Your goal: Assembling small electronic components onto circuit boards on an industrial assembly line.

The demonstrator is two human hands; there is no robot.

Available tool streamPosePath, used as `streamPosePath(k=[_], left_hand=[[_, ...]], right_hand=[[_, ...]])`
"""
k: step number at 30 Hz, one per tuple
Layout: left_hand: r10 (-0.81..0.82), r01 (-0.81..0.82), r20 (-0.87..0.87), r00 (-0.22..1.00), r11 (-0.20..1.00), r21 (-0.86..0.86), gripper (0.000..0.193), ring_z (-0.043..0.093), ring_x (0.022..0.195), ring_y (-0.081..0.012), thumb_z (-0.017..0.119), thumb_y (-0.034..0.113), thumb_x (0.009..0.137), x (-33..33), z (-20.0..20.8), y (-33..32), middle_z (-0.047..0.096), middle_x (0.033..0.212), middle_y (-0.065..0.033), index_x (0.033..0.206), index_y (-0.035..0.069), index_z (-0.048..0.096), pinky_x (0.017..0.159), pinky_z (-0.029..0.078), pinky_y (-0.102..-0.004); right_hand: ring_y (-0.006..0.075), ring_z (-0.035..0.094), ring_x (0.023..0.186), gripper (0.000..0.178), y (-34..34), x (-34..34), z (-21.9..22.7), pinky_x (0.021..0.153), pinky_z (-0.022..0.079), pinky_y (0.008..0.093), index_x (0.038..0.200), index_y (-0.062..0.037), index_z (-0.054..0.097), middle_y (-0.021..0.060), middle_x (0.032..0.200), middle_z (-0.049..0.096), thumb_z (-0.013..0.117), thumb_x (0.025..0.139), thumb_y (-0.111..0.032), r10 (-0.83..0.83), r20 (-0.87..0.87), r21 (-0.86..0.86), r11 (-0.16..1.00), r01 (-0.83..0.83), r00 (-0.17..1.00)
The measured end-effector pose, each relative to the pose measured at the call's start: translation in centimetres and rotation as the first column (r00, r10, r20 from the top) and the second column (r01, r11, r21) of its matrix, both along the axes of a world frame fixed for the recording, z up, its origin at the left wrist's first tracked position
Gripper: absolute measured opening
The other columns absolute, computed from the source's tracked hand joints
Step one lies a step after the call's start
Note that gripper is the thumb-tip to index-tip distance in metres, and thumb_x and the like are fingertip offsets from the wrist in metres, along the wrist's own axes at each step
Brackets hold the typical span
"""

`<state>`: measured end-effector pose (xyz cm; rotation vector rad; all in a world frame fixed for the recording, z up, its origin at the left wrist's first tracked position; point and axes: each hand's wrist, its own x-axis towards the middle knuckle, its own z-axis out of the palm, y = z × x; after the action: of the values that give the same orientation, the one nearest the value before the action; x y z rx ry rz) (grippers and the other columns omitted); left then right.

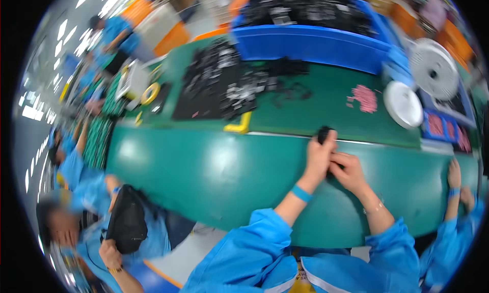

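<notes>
Both my hands meet over the front half of the green table [224, 186], right of its middle. My left hand [320, 158] is closed around a small black part [324, 133], whose dark end sticks up past the fingers. Just beside it, my right hand [349, 172] has its fingers bent in and pressed toward the left hand. What the right fingers pinch, if anything, is hidden. Beyond my hands lies a loose pile of small pink pieces [364, 99]. A yellow corner bracket [239, 124] rests farther left.
A large blue bin [310, 47] heaped with black parts stands at the back. Black and silver parts cover a dark mat [196, 107]. White round lids [403, 104] and a blue divided tray [440, 126] sit far right. Co-workers sit left, one holding a black bag [127, 219], and right.
</notes>
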<state>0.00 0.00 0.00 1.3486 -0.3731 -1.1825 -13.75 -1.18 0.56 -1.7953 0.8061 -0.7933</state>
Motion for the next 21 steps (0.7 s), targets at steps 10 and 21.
streamPosePath(k=[10,21], left_hand=[[-0.105,0.003,-0.218,0.97,0.907,-0.421,0.033,0.048,0.067,-0.0124,0.057,0.031,0.098,-3.9,0.4,-9.5,0.05,0.07,-0.0012,0.077,0.006,0.05,0.062,0.039,-0.028],[-0.144,-0.062,-0.454,0.88,0.91,-0.409,0.019,0.057,0.079,-0.0179,0.067,0.023,0.092,-2.0,0.1,-9.8,0.051,0.074,-0.0011,0.091,0.009,0.055,0.063,0.047,-0.0311]], right_hand=[[0.0159,0.063,0.068,0.015,-8.9,-2.4,1.2,0.062,0.049,0.0287,0.092,-0.0003,0.07,0.0095,0.078,0.068,0.062,0.08,-0.002,-0.019,0.026,-0.002,1.0,0.019,0.999],[0.0152,0.062,0.064,0.016,-20.1,2.1,4.0,0.059,0.048,0.0274,0.094,-0.0016,0.07,0.0061,0.075,0.066,0.063,0.085,-0.012,-0.298,0.096,-0.334,0.889,0.313,0.95]])
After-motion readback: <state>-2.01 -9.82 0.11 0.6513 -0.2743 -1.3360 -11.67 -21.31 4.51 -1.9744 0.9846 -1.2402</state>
